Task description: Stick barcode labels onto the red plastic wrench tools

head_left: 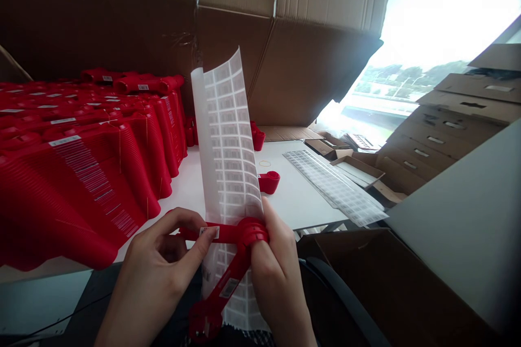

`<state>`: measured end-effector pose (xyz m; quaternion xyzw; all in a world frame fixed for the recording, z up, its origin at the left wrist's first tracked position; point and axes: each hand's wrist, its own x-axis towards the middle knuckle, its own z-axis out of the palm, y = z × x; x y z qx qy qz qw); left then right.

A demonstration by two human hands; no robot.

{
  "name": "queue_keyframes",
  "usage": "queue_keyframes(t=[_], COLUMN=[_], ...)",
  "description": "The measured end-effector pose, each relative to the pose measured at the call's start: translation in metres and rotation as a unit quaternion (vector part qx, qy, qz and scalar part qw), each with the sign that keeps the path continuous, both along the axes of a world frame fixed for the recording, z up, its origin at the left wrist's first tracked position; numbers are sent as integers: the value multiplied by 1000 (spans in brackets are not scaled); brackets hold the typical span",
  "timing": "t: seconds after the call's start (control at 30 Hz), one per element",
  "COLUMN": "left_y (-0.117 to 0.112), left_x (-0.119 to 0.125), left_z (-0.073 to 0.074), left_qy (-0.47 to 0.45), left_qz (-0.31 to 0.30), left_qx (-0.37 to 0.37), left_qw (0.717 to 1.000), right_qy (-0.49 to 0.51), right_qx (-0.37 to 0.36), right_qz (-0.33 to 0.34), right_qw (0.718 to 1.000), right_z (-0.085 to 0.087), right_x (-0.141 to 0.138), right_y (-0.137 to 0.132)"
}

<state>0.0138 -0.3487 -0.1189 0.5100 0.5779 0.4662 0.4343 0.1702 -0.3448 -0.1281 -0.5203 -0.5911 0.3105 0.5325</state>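
A red plastic part [232, 274] with round ends lies across a curled sheet of labels [232, 162] in front of me. My right hand [279, 265] is closed around the part's round joint and the sheet's right edge. Another red arm runs left from that joint, and a small white barcode label [210, 232] sits on it. With thumb and forefinger, my left hand [163, 271] pinches at this label. A second barcode label shows on the lower red arm. Whether the label is fully stuck down I cannot tell.
Stacked red parts with barcode labels [81, 173] fill the left of the white table [301, 200]. More red parts [269, 182] lie behind the sheet. Flat label sheets [334, 184] hang over the right edge. Cardboard boxes [448, 119] stand right; a large carton [244, 65] leans behind.
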Motion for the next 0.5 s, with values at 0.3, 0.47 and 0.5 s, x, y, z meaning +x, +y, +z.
queue_keyframes(t=[0.3,0.47,0.5], left_y=[0,2,3], left_x=[2,2,2], left_z=[1,-2,-2], left_qy=[-1,-6,-8], left_qz=[-12,-17,-18], left_qx=[-5,-13,-12], left_qw=[1000,1000,1000], right_qy=[6,6,8], right_qx=[12,11,15], right_qz=[-3,-9,-9], right_qw=[1000,1000,1000], right_z=[-3,-4,-3], right_x=[0,-1,-1], right_y=[-1,-2,-3])
